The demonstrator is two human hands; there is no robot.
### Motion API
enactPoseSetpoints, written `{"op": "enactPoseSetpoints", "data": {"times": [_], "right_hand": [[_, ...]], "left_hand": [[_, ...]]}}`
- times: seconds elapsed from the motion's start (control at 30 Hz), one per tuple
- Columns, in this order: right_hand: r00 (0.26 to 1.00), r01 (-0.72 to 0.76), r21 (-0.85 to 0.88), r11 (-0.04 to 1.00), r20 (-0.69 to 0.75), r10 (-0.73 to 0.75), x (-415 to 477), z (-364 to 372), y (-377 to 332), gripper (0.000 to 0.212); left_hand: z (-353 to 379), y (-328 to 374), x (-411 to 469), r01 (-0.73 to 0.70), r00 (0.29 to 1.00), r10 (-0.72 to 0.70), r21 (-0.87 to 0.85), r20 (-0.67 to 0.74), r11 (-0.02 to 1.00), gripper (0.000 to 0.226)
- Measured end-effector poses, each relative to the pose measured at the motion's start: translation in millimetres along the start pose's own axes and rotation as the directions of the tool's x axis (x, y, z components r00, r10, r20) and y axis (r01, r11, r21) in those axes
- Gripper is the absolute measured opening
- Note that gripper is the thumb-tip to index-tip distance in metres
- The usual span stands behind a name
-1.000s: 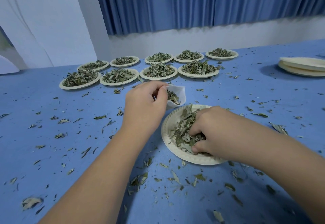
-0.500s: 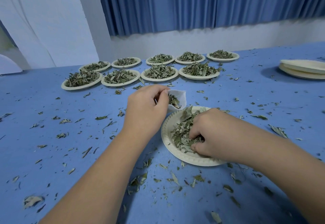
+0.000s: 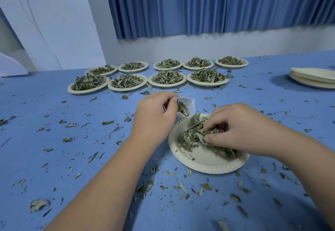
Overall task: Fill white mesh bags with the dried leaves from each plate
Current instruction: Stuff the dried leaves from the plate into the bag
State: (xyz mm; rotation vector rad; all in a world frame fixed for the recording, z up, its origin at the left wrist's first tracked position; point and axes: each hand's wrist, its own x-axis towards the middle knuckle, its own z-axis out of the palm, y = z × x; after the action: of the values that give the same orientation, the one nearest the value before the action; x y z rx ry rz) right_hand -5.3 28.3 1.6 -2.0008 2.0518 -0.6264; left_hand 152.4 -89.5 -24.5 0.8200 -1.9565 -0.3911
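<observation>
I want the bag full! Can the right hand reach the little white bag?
Probably yes: the left hand holds the white mesh bag open beside the plate, and nothing stands between it and the right hand.

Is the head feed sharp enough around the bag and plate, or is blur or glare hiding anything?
Head view: mesh bag and near plate read sharp, no glare; light even, shadows soft; loose leaves along the bottom edge smear; wide-angle stretch toward the corners.

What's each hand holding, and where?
Left hand holds the mesh bag by its open rim; right hand pinches dried leaves on the plate.
</observation>
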Motion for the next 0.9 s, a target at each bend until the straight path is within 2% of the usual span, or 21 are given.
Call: {"op": "enactPoseSetpoints", "data": {"times": [0.07, 0.2, 0.4, 0.47, 0.57, 0.67, 0.9], "right_hand": [[0.999, -0.024, 0.078, 0.997, -0.043, 0.028, 0, -4, 1, 0.011], [0.989, -0.046, 0.226, 0.973, -0.13, 0.077, 1, -8, 4, 0.006], [0.96, -0.04, 0.266, 0.963, -0.256, 0.11, 5, -4, 4, 0.007], [0.953, -0.047, 0.212, 0.976, -0.282, 0.107, 7, 0, 3, 0.009], [0.947, -0.076, 0.04, 0.996, -0.311, 0.084, 11, 8, 0, 0.003], [0.941, -0.079, -0.098, 0.992, -0.336, 0.042, 16, 17, -5, 0.011], [0.947, -0.16, -0.228, 0.96, -0.309, 0.085, 21, 23, -16, 0.02]], "left_hand": [[0, 0, 0, -0.008, 1.0, 0.008, 0.014, 0.007, 1.0, 0.019], [0, 1, 0, -0.05, 0.999, 0.05, 0.049, 0.02, 0.998, 0.019], [3, 5, -4, -0.162, 0.986, 0.157, 0.111, 0.049, 0.981, 0.016], [5, 8, -6, -0.178, 0.982, 0.17, 0.117, 0.079, 0.977, 0.017], [6, 13, -7, -0.197, 0.976, 0.184, 0.109, 0.118, 0.974, 0.018], [8, 17, -10, -0.2, 0.972, 0.186, 0.094, 0.144, 0.975, 0.019], [13, 21, -13, -0.158, 0.972, 0.145, 0.06, 0.183, 0.986, 0.017]]}}
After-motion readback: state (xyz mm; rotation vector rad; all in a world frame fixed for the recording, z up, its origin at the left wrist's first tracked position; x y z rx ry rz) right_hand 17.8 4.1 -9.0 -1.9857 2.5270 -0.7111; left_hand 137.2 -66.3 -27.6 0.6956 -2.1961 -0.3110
